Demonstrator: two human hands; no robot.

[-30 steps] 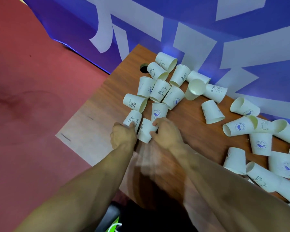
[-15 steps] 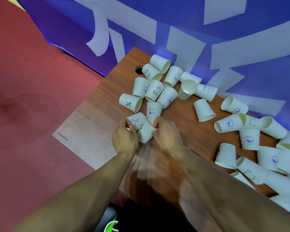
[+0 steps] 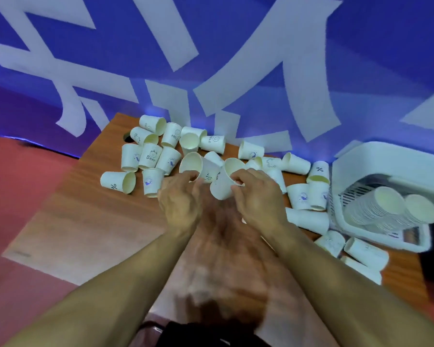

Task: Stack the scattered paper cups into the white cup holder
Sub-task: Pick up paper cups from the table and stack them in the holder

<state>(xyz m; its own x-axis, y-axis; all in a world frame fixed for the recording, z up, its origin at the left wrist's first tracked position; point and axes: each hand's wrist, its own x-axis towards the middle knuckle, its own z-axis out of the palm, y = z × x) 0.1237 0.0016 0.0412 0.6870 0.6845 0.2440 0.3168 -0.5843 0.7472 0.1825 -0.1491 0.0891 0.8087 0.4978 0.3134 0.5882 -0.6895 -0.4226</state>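
Observation:
My left hand (image 3: 179, 199) grips a white paper cup (image 3: 196, 166) lifted off the table, its mouth tilted up and to the left. My right hand (image 3: 257, 196) pinches a second paper cup (image 3: 222, 187) by its rim, mouth facing away. The two cups touch between my hands. Several more printed paper cups (image 3: 150, 156) lie scattered and tipped over across the wooden table (image 3: 85, 214). At the right stands the white cup holder (image 3: 361, 171), with two stacks of nested cups (image 3: 376, 206) lying in it.
A blue wall with large white shapes (image 3: 236, 58) runs right behind the table. A round cable hole (image 3: 128, 138) sits at the table's far left corner. Red floor (image 3: 15, 196) lies to the left. Loose cups (image 3: 361, 251) crowd the table in front of the holder.
Both hands lifted one cup each off the table and brought them together. The camera swung right, bringing the white holder with its stacks into view.

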